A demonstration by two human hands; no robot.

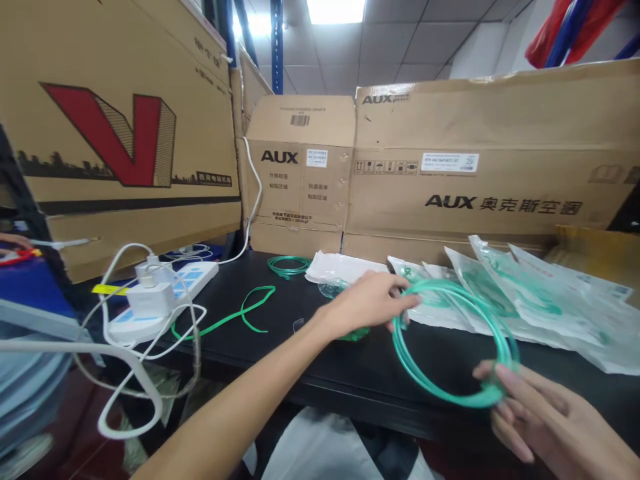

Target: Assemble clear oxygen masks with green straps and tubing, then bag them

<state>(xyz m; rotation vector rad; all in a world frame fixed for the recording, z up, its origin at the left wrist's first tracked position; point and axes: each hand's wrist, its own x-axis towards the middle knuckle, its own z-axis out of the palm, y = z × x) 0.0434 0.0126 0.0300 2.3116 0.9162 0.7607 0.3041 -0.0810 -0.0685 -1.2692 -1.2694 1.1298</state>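
A coil of green tubing (450, 393) is held up over the front of the black table (345, 380). My left hand (377, 300) pinches the coil's upper left side. At its lower right, my right hand (525, 400) grips the loops between thumb and fingers. Beneath my left wrist lies a bright green item (356, 334), partly hidden. A clear piece (333, 287) rests just behind my left hand, near a white packet (345, 265). Another green coil (289, 266) sits at the back of the table.
White and clear packets (540, 293) with green contents lie at the right. A green strap (245, 310) curls left of centre. Beside it are a white power strip (200, 277), adapters and looping cables. Cardboard boxes (470, 133) wall the back; a person's clothing (30, 393) shows far left.
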